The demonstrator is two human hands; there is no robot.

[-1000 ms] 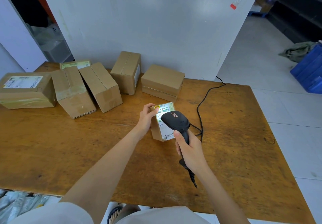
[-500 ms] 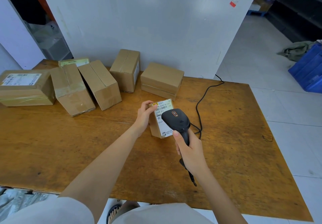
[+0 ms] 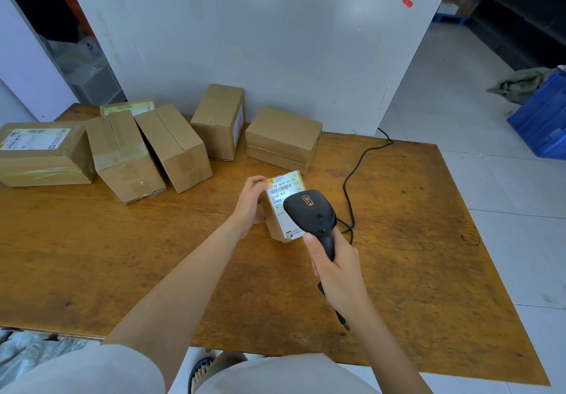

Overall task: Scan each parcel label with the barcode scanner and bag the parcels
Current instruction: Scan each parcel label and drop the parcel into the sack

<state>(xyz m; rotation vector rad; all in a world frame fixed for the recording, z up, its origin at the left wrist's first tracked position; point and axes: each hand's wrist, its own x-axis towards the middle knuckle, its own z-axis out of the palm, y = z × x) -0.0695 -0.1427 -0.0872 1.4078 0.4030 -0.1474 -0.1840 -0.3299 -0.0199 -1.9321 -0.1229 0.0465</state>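
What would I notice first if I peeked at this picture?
Your eye lands on the black barcode scanner in the middle of the wooden table, gripped by the right hand and aimed at a small parcel with a white label. The left hand holds that parcel at its left side. Behind them, brown boxes line the table's far edge by the white wall.

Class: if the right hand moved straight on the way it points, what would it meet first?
Probably the small parcel in the left hand: the scanner gripped by the right hand would touch its label first. Depth of the gap is unclear.
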